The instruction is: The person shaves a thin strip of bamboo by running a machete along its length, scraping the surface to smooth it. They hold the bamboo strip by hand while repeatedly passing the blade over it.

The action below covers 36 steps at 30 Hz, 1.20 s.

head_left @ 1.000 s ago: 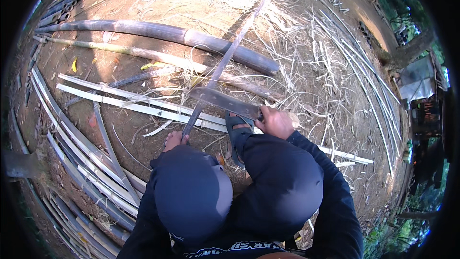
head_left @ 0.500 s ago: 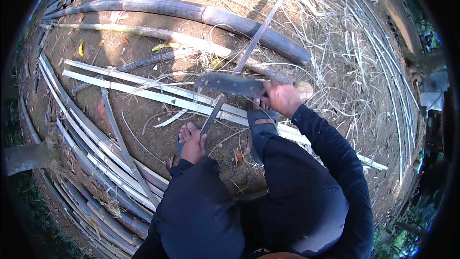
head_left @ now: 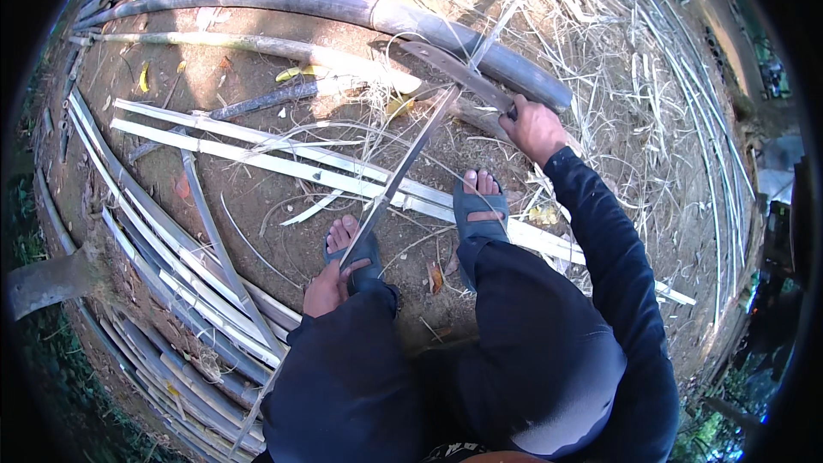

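My right hand [head_left: 533, 129] grips the handle of a long dark machete [head_left: 446, 69], its blade pointing up and left across a thin bamboo strip [head_left: 433, 124]. This strip runs from the upper right down to my left hand [head_left: 326, 290], which is closed on it beside my left knee. My feet in dark sandals [head_left: 478, 210] stand on bare earth, the right one next to pale split bamboo slats [head_left: 283, 159] lying flat.
A thick dark bamboo pole [head_left: 343, 7] and a thinner one [head_left: 257, 47] lie at the top. Several split slats [head_left: 163, 249] curve along the left. Dry straw and shavings [head_left: 651, 103] cover the ground on the right.
The view has risen and my arms have stretched out. My right hand moved the machete up and to the right along the strip; my left hand stayed low on the strip.
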Tool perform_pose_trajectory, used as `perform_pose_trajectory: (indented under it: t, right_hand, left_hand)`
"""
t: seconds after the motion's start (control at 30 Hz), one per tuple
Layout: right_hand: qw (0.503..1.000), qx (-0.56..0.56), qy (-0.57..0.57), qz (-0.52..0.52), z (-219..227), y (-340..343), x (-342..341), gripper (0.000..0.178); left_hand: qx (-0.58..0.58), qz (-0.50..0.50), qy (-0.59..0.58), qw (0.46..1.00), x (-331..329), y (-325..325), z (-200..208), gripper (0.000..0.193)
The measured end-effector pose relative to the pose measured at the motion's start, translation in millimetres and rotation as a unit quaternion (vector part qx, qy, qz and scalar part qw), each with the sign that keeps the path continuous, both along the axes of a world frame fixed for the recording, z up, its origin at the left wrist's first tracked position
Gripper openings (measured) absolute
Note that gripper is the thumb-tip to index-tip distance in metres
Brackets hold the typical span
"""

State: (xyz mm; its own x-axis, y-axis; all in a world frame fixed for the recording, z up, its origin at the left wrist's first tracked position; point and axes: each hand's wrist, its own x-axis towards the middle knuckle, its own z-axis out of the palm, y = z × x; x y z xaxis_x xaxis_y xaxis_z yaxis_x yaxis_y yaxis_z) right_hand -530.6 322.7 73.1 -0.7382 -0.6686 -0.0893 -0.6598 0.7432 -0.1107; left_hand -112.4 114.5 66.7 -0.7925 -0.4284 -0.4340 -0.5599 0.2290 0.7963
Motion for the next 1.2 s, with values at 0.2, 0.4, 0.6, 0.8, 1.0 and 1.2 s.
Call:
perform_pose_trajectory:
  t: [0.2,0.4,0.6,0.8,1.0,1.2]
  right_hand:
    - [0.952,0.015,-0.043,0.302,19,-21,79,0.038]
    - [0.997,0.046,-0.036,-0.058,2,5,-15,0.036]
    - [0.986,0.045,-0.024,0.16,7,-11,30,0.034]
    - [0.997,0.018,0.028,-0.072,-8,25,-72,0.038]
    - [0.991,0.045,0.004,0.129,-3,2,-13,0.039]
    - [0.983,0.04,0.019,-0.177,-12,41,-98,0.043]
  left_hand:
    - [-0.136,-0.057,-0.028,0.989,16,-8,-3,0.019]
    - [-0.125,-0.021,-0.133,0.983,98,-26,-33,0.032]
    - [-0.13,-0.043,-0.125,0.983,97,-37,-17,0.036]
    - [-0.11,-0.065,-0.157,0.979,104,-45,1,0.035]
    - [-0.063,-0.02,-0.114,0.991,111,-48,-12,0.029]
    - [0.032,-0.011,-0.117,0.993,117,-50,-3,0.037]
